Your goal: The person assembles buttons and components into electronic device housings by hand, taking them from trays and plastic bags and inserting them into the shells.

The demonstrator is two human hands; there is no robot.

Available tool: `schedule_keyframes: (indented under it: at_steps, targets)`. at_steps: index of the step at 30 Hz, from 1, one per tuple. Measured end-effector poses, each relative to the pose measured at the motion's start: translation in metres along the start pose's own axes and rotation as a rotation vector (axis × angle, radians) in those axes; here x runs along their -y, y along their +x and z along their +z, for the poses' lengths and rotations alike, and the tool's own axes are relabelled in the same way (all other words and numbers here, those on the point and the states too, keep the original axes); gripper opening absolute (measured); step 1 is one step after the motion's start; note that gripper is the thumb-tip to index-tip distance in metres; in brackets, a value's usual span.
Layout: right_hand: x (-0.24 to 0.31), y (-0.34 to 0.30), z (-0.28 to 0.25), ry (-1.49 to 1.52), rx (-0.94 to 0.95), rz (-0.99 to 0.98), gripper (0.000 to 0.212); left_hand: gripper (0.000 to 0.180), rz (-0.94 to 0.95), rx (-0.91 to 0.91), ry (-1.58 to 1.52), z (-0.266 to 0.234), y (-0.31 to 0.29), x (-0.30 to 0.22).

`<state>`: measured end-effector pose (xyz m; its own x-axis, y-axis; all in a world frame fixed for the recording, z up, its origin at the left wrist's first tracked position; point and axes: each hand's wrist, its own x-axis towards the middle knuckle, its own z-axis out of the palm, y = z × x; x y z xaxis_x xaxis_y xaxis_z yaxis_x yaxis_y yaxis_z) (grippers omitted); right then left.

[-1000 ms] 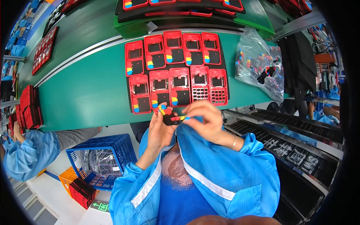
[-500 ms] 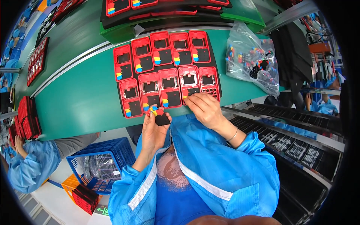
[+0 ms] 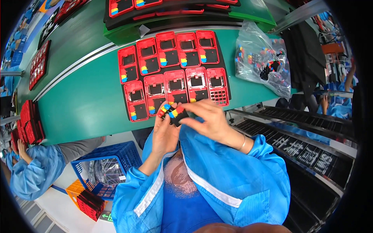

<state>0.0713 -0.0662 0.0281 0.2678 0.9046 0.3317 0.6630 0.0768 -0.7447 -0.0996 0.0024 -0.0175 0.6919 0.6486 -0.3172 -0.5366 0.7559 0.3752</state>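
Note:
Just off the table's near edge, my left hand (image 3: 165, 136) holds a few small black keypads (image 3: 179, 114) with red, yellow and blue keys. From the right, my right hand (image 3: 213, 122) reaches over to them, its thumb and forefinger closed about the edge of one keypad. Beyond my hands, red phone housings (image 3: 156, 80) lie in two rows on a black foam tray (image 3: 228, 85). Most have a black keypad with colored keys set in the lower half. The near-row housing at the far right (image 3: 218, 93) shows bare key openings. My hands partly hide the near row.
A clear plastic bag (image 3: 248, 73) of colored keypads lies right on the green table (image 3: 85, 105). A green raised shelf (image 3: 120, 35) carries more housings behind. Blue crate (image 3: 132, 155) stands lower left; metal racks (image 3: 307, 151) at right. A person in blue (image 3: 37, 167) sits left.
My right hand has left the near-row housing second from the right and come back to the keypads in my left hand. My left hand has turned and risen slightly.

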Motion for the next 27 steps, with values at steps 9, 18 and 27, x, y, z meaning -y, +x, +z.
schedule_keyframes:
  at_steps: [9, 18, 27]
  targets:
    - [-0.037, 0.010, -0.069, 0.174, -0.013, 0.439, 0.046, 0.021, 0.325, 0.266, 0.653, -0.013, 0.011, -0.005]
    - [-0.064, 0.001, -0.081, -0.257, 0.213, 0.067, 0.030, 0.025, 0.756, 0.748, 1.730, 0.021, 0.042, 0.009]
    - [-0.081, -0.019, -0.096, -0.364, -0.022, -0.111, 0.026, 0.017, 0.859, 0.935, 2.026, 0.042, 0.067, 0.034]
